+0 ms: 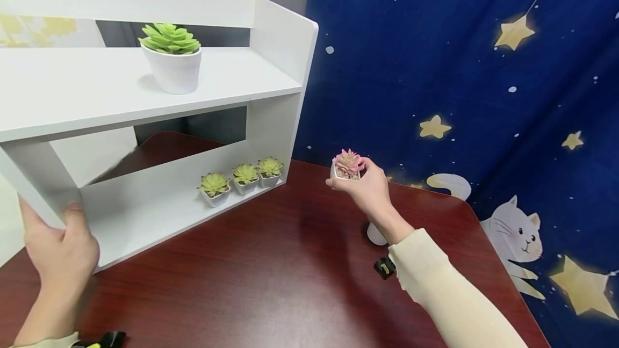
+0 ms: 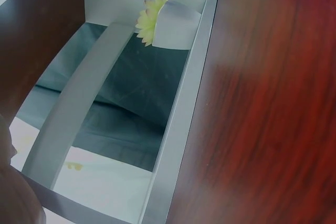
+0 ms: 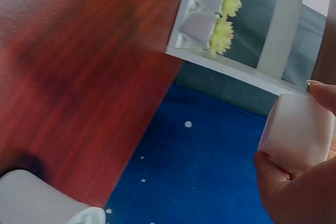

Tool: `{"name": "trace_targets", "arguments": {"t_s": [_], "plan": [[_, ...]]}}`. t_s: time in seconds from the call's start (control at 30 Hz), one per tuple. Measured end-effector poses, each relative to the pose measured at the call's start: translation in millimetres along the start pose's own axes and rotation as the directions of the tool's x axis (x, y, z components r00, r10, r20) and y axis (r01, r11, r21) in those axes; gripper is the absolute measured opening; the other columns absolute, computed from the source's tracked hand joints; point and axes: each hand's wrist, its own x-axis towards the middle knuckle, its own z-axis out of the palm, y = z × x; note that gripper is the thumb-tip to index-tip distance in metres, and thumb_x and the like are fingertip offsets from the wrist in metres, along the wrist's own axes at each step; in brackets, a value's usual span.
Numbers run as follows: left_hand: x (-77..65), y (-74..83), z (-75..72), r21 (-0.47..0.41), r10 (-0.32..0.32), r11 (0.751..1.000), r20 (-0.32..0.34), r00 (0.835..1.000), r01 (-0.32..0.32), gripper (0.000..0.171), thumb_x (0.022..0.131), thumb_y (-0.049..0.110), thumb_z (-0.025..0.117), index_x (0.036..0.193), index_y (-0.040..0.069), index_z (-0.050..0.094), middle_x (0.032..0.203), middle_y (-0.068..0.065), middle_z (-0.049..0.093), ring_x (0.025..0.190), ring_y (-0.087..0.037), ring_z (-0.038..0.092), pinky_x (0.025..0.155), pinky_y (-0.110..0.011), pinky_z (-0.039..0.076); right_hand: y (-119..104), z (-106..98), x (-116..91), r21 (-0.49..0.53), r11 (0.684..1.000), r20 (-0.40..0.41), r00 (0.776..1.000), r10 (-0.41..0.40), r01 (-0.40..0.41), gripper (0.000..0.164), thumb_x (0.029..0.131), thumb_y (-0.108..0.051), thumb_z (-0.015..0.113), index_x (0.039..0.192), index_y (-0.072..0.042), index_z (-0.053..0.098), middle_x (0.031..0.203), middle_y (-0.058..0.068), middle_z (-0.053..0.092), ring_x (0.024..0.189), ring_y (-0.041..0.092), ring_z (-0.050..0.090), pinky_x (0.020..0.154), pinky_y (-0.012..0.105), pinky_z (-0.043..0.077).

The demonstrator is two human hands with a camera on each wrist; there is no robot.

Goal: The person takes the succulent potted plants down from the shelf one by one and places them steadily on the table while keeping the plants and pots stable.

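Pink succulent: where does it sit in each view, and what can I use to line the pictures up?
Head: just right of centre, the pink succulent is held in the right hand.
Left wrist: not in it.
Right wrist: at the right, a little below mid-height; only its pot shows, not the pink leaves.
Shared landmark: the small green succulents, left of centre in the head view, at the top in both wrist views.

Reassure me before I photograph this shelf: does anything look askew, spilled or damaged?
Nothing stands out: the big plant and three small plants stand upright on the shelf, the right hand holds the pink plant, and no spill or damage shows.
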Motion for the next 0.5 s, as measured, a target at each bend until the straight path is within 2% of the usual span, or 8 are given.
{"name": "trace_targets", "arguments": {"t_s": [0.13, 0.5], "plan": [[0.4, -1.7, -0.5, 0.003, 0.009, 1.000, 0.001, 1.000, -0.009, 0.058, 0.097, 0.016, 0.046, 0.150, 0.039, 0.041, 0.124, 0.023, 0.049, 0.125, -0.007, 0.049, 0.106, -0.018, 0.029, 11, 6, -3, -0.014, 1.000, 0.014, 1.000, 0.023, -0.023, 0.063, 0.067, -0.035, 0.090, 0.119, -0.012, 0.062, 0.109, 0.008, 0.069, 0.098, 0.022, 0.061, 0.082, 0.030, 0.050], [1.3, -3.7, 0.8, 0.006, 0.019, 1.000, -0.001, 1.000, -0.019, 0.059, 0.096, 0.016, 0.045, 0.150, 0.040, 0.040, 0.125, 0.020, 0.050, 0.125, -0.009, 0.049, 0.107, -0.020, 0.029, 41, 23, -8, -0.021, 0.993, 0.012, 0.993, 0.118, -0.117, 0.068, 0.065, -0.031, 0.092, 0.121, -0.010, 0.060, 0.114, 0.009, 0.068, 0.105, 0.025, 0.060, 0.095, 0.040, 0.049]]}}
